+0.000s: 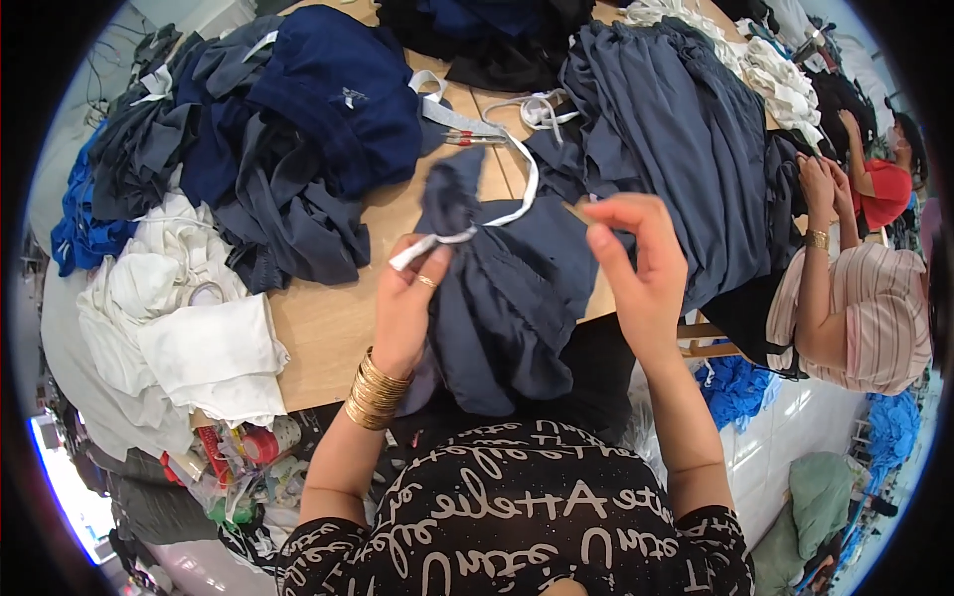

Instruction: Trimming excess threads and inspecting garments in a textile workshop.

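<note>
A dark grey cloth bundle (497, 318) hangs gathered over the table's near edge. My left hand (405, 303) is closed at its gathered neck, where a white fabric strip (525, 194) goes round it. The strip's short end pokes out by my left thumb, and its long part curves away across the cloth to the table. My right hand (641, 263) is raised to the right of the bundle, apart from it. Its thumb and index finger come together at a small, thin brownish thing, too small to name.
Thread snips (467, 137) with red marks lie on the wooden table (323, 323). Piled garments surround the work: navy and grey (328, 99) at left, white (214, 338) nearer, grey (676, 149) at right. A co-worker in a striped top (855, 318) stands at the right.
</note>
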Action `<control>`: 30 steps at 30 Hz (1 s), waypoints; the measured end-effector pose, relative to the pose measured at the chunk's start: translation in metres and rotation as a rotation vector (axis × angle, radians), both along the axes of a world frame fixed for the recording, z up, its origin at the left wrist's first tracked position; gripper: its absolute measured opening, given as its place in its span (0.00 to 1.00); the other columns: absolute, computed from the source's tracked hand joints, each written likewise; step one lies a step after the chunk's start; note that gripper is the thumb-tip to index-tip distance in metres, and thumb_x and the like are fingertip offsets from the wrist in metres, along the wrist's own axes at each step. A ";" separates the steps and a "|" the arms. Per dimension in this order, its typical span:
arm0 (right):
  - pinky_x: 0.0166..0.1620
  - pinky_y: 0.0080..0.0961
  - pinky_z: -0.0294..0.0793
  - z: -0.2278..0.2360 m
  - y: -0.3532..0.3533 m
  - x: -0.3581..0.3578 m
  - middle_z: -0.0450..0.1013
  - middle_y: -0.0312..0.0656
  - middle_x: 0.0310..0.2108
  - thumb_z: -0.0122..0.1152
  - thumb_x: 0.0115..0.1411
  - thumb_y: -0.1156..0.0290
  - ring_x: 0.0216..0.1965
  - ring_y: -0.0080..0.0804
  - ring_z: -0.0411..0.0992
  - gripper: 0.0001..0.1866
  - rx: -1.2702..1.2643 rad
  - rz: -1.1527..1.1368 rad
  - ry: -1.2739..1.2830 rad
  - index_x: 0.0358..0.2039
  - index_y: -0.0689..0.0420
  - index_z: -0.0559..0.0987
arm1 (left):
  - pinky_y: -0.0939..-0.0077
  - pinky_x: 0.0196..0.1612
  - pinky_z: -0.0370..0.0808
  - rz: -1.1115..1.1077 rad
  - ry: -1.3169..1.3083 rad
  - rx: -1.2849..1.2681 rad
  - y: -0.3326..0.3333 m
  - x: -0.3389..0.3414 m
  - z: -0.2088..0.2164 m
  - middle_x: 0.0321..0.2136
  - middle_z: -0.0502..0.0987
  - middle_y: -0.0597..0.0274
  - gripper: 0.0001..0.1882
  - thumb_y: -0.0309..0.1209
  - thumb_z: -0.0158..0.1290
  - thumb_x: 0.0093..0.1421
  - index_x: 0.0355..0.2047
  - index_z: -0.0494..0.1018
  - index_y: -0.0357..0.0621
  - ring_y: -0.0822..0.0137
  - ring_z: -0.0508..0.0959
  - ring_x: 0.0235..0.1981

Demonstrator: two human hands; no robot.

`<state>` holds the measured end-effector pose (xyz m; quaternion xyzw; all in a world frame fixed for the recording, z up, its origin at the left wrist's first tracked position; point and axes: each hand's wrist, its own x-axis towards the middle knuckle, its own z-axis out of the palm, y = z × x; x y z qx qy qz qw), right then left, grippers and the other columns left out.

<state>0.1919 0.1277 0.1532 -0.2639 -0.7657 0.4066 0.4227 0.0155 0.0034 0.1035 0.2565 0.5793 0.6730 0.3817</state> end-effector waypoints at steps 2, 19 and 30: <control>0.46 0.23 0.66 -0.007 -0.012 0.000 0.69 0.43 0.39 0.61 0.49 0.74 0.40 0.30 0.69 0.15 -0.001 0.161 -0.175 0.40 0.62 0.74 | 0.86 0.39 0.64 0.052 -0.077 0.040 -0.001 -0.004 0.004 0.32 0.71 0.70 0.07 0.28 0.49 0.60 0.37 0.69 0.38 0.80 0.67 0.34; 0.49 0.27 0.64 0.005 -0.014 -0.029 0.70 0.41 0.38 0.71 0.41 0.62 0.42 0.32 0.68 0.35 -0.248 0.324 -0.223 0.49 0.56 0.67 | 0.81 0.50 0.63 0.201 -0.426 0.234 -0.002 -0.024 0.016 0.41 0.71 0.69 0.11 0.29 0.44 0.63 0.45 0.67 0.41 0.76 0.68 0.44; 0.29 0.16 0.66 0.066 0.032 -0.043 0.70 0.39 0.20 0.56 0.45 0.73 0.22 0.19 0.66 0.12 -0.250 0.235 -0.061 0.30 0.66 0.76 | 0.84 0.38 0.68 0.240 0.423 0.145 -0.010 -0.061 0.044 0.31 0.72 0.66 0.06 0.27 0.49 0.60 0.36 0.69 0.39 0.78 0.70 0.32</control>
